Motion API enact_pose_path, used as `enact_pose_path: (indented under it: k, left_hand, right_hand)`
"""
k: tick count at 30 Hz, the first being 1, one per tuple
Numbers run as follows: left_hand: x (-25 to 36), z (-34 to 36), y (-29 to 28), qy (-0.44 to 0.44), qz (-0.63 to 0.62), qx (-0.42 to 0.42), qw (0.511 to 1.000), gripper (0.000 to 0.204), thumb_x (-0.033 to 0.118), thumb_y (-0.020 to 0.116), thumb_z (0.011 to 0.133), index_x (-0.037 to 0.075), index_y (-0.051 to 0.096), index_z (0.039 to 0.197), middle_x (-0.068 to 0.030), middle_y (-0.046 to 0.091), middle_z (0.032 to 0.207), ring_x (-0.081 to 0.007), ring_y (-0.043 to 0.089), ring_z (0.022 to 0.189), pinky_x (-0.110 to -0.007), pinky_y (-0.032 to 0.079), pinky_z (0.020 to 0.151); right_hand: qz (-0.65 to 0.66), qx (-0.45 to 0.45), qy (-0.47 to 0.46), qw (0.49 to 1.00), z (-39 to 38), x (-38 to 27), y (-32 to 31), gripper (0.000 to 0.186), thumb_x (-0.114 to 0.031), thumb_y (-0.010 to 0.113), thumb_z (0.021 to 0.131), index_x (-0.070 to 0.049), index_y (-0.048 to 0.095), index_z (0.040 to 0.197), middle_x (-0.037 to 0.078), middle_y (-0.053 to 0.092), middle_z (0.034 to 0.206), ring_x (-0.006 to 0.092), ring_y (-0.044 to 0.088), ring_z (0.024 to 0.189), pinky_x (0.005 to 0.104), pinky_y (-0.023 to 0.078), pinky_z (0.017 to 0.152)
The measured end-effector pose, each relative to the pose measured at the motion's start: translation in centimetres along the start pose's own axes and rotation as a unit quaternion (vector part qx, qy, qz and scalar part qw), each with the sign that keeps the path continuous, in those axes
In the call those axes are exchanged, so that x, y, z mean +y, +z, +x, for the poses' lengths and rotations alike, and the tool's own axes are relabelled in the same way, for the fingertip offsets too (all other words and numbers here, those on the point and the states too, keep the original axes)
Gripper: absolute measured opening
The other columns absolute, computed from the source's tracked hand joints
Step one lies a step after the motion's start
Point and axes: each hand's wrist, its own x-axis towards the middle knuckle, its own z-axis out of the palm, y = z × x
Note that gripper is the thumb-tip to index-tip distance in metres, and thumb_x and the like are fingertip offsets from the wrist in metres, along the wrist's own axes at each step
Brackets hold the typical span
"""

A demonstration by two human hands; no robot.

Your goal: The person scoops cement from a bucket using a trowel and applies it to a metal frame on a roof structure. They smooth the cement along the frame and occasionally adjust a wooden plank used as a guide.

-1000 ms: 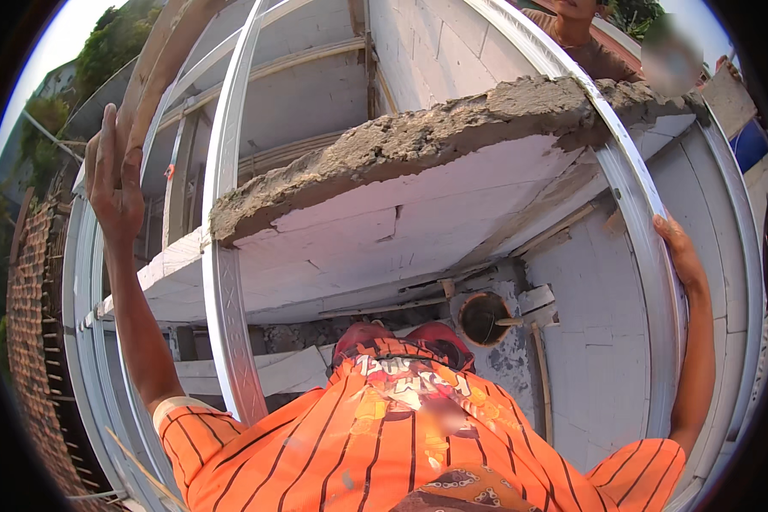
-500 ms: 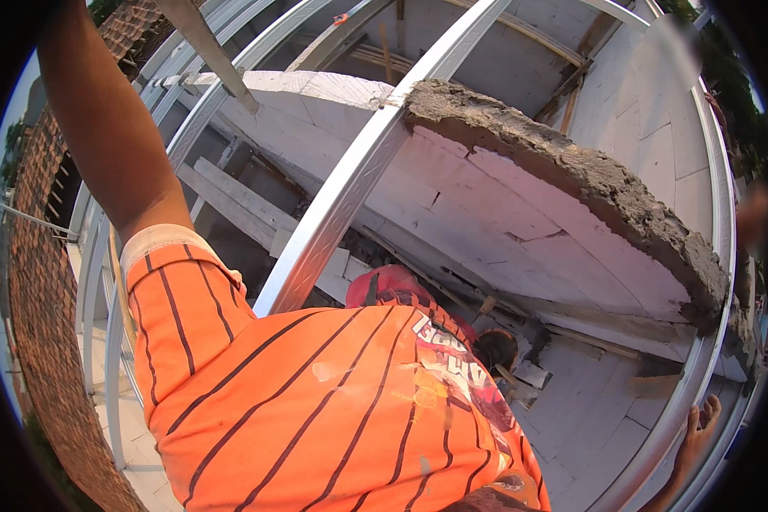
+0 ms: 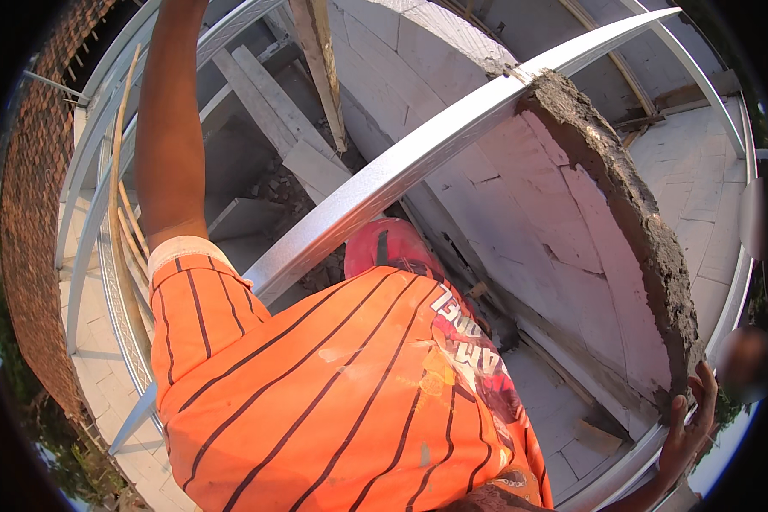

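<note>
My left arm, in an orange striped sleeve, reaches up past the top edge, so its hand is out of the picture. Right of that arm, a rough wooden board hangs into view; its upper end is cut off. At the lower right, my right hand has thumb and fingers apart, with nothing seen in it. It is by the lower end of the grey mortar layer topping a pale block wall, close to a curved metal beam. Whether the fingertips touch either is hard to tell.
A silvery metal beam crosses in front of me and meets the wall top. Below lie loose boards and rubble. More metal beams and a tiled roof are at left. Red fabric shows below my shirt.
The whole view has turned, so beam and wall appear shifted. My right hand is higher in view, beside the mortar's end. The wooden board appears farther right and more upright.
</note>
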Motion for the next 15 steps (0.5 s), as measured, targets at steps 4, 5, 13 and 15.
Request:
enact_pose_path:
  k: [4,5,13,15]
  left_hand:
    - [-7.1,-10.2,3.1,-0.110,-0.055,-0.091,0.988,0.035,0.021,0.067,0.085,-0.001,0.060,0.111,-0.0110,0.066,0.093,-0.0217,0.062,0.090,-0.039,0.049,0.084]
    - [-9.5,-12.6,4.2,-0.175,-0.048,-0.125,0.975,0.037,0.020,0.068,0.083,0.000,0.059,0.113,-0.0116,0.066,0.096,-0.0222,0.061,0.092,-0.040,0.049,0.085]
    - [-19.5,-26.8,8.6,-0.375,0.100,-0.105,0.916,0.062,0.031,0.069,0.085,-0.002,0.043,0.130,-0.0243,0.065,0.104,-0.0379,0.063,0.100,-0.043,0.049,0.085]
    - [-20.3,-27.2,9.1,-0.393,0.071,-0.078,0.913,0.057,0.029,0.069,0.085,-0.006,0.045,0.123,-0.0267,0.065,0.101,-0.0404,0.063,0.098,-0.044,0.049,0.084]
  right_hand:
    - [0.031,-0.155,-0.050,0.986,2.7,-4.0,4.9,0.057,-0.040,0.065,0.087,-0.002,0.054,0.128,0.015,0.060,0.117,0.0262,0.060,0.099,0.0398,0.048,0.087]
    - [0.038,-0.189,-0.039,0.980,2.9,-4.8,6.3,0.055,-0.038,0.066,0.087,-0.002,0.055,0.127,0.015,0.060,0.116,0.0262,0.061,0.097,0.0397,0.049,0.085]
    - [0.133,-0.276,0.046,0.951,2.6,-4.2,11.2,0.053,-0.029,0.071,0.084,-0.001,0.054,0.126,0.016,0.061,0.115,0.0239,0.064,0.089,0.0349,0.052,0.079]
    - [0.166,-0.281,0.068,0.943,2.6,-4.2,12.3,0.053,-0.023,0.070,0.083,0.000,0.052,0.128,0.016,0.061,0.105,0.0176,0.063,0.085,0.0295,0.052,0.072]
